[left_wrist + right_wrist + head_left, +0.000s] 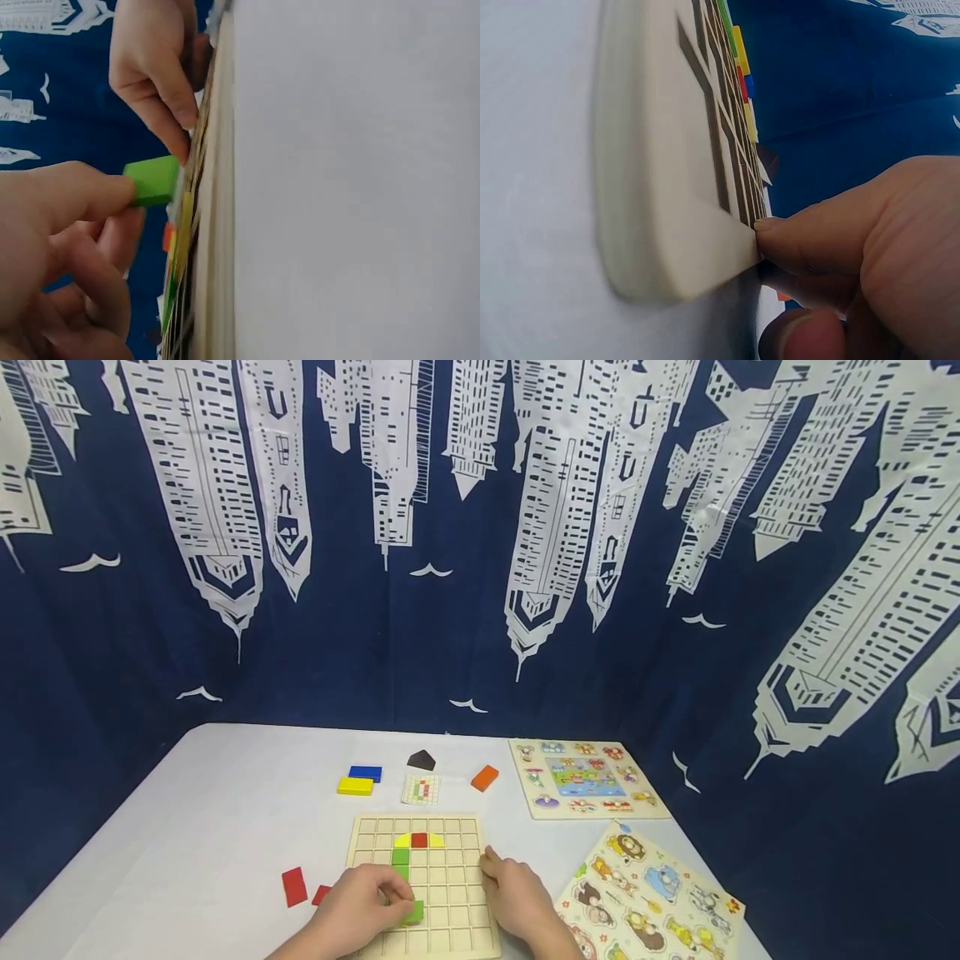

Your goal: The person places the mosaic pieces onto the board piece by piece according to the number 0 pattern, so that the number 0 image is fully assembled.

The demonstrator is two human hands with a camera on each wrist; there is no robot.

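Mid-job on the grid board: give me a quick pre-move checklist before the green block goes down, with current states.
1. Left hand pinches green block: ok.
2. Block over grid board, beside the green column: ok.
3. Right hand steadies the board's right edge: ok.
4. Block seated flat in a cell: cannot tell.
5. Pattern card visible for reference: ok, detail too small to read.

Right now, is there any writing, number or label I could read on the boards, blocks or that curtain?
No text reads in any view.
Dark blue curtain with white skyscrapers: pictures only, no words.
Two cartoon animal peg puzzles: drawings, anything printed is too small to tell.
Small gridded pattern card: coloured squares, no legible writing.
Wooden grid board and green block held by the left hand: unmarked.
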